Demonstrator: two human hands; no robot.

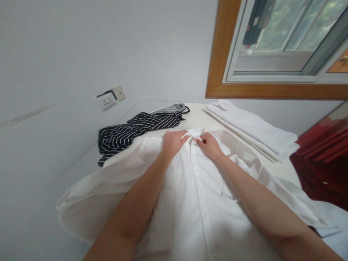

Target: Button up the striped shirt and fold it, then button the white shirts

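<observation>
A white button-up shirt [182, 203] lies spread face up, its collar end away from me and its sleeves out to both sides. My left hand [174, 143] rests at the collar's left side, thumb and fingers closed on the fabric. At the collar's right side, my right hand [209, 145] pinches the cloth near the top of the button placket. The two hands are a short gap apart, with the collar between them. Whether a button is between the fingers is too small to tell.
A black-and-white striped garment [141, 125] lies bunched at the back left. Folded white clothing [250, 127] is stacked at the back right. Behind the pale table [194, 114] are a wall with a socket [106, 101] and a wood-framed window [217, 88]. Red fabric [326, 141] hangs at right.
</observation>
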